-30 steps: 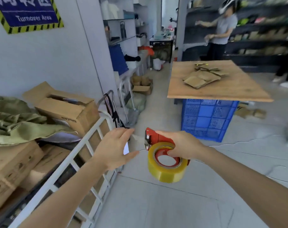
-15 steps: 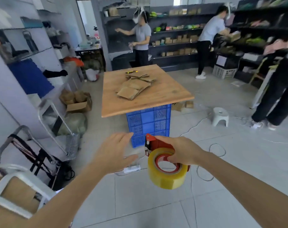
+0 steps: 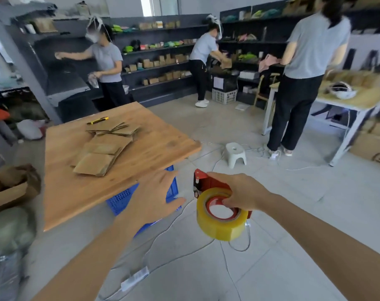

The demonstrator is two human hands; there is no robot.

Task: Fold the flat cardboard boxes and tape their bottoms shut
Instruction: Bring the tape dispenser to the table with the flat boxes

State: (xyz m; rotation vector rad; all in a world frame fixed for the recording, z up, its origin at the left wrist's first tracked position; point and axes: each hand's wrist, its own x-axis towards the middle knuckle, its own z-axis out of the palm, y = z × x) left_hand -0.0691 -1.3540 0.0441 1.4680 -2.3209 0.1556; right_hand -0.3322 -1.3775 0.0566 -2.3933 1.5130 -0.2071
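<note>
My right hand grips a red tape dispenser carrying a yellowish tape roll, held in the air over the floor. My left hand hovers just left of it, fingers straight and spread, holding nothing. A pile of flat cardboard boxes lies on the wooden tabletop, which rests on a blue crate. The pile is well beyond both hands.
A yellow-black cutter lies on the table's far side. A white stool and loose cables are on the floor. Three people work at dark shelves and a white table. An open carton sits at left.
My view has swung right, away from the cart and wall, and the table now sits closer at left. Both hands keep the same pose, with the dispenser still in my right.
</note>
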